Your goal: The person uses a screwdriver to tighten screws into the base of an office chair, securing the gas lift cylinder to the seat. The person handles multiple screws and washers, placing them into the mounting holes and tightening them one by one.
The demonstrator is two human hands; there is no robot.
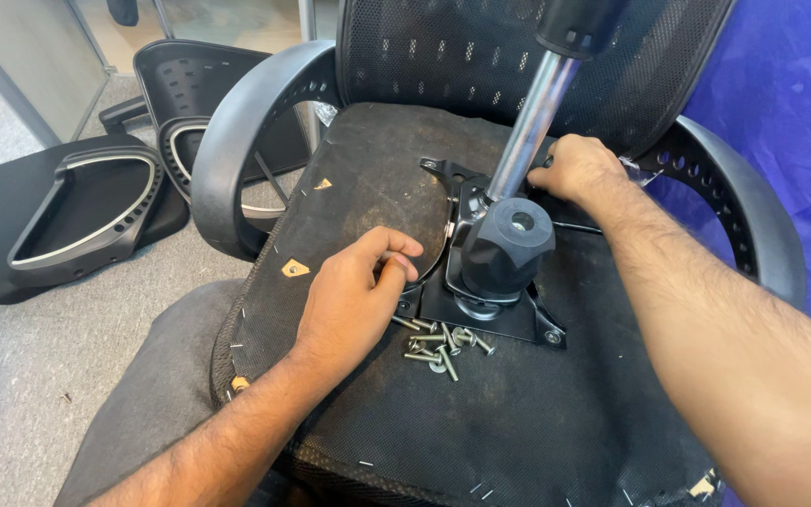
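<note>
Upturned office chair seat (349, 178), black tilt mechanism (495, 258) bolted at centre. Left hand (354, 296) pinched loosely at plate's left edge, held item too small to tell. Right hand (579, 167) closed behind chrome gas cylinder (529, 127); contents hidden. Loose bolts (438, 345) piled just below plate.

I can't see the fingertips of my right hand (582, 169); they fold behind the chrome post (527, 127), whose top the frame cuts off. My left hand (354, 291) covers one plate (495, 314) corner. The heap of bolts (438, 345) is too small to count.
</note>
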